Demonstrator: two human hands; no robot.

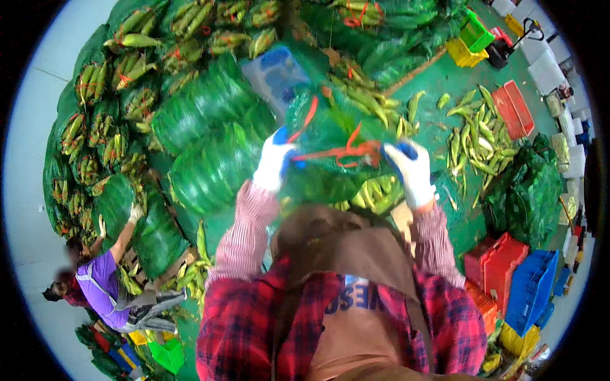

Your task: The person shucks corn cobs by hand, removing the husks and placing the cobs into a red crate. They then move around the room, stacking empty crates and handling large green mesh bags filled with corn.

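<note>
My left hand (275, 162), in a white glove with blue on the palm side, is closed on one end of an orange-red drawstring (327, 153). Across from it my right hand (410, 168), gloved alike, pinches the bunched, knotted end of the same drawstring. The string runs taut between both hands. It belongs to a green mesh bag (327, 184) that spreads out below and beyond them. Motion blurs the bag's mouth, so how far it is closed is unclear. Corn ears (380, 192) in green husks show beneath my right hand.
Filled mesh sacks (216, 159) lie to the left, with more stacked behind. Loose corn (476, 140) covers the floor at right, beside a red crate (513, 109). Red and blue crates (532, 286) stand at lower right. At left, a co-worker in purple (105, 289) handles another sack.
</note>
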